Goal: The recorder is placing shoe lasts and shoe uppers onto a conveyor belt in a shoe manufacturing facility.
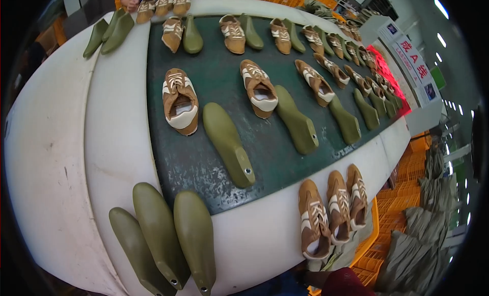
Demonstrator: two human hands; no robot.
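Note:
At the lower edge a dark red sleeve [347, 283] shows, with a dim part of my right hand [317, 278] beside it. Its fingers cannot be made out. Just above stand three tan sneakers with cream stripes, the middle sneaker [338, 207] among them, on the white table edge [260, 240]. My left hand is out of view. Three olive-green shoe lasts lie side by side at the near left, including the middle last [155, 230]. On the dark green conveyor belt [214, 77], a sneaker [181, 100] sits beside a single last [226, 140].
More sneakers and lasts line the belt in two rows. Across it, another person's hand [131, 3] is near several sneakers [164, 3]; three lasts [118, 32] lie nearby. Orange crates [369, 263] and grey-green bags [415, 250] stand at the right. A sign box [407, 61] is farther off.

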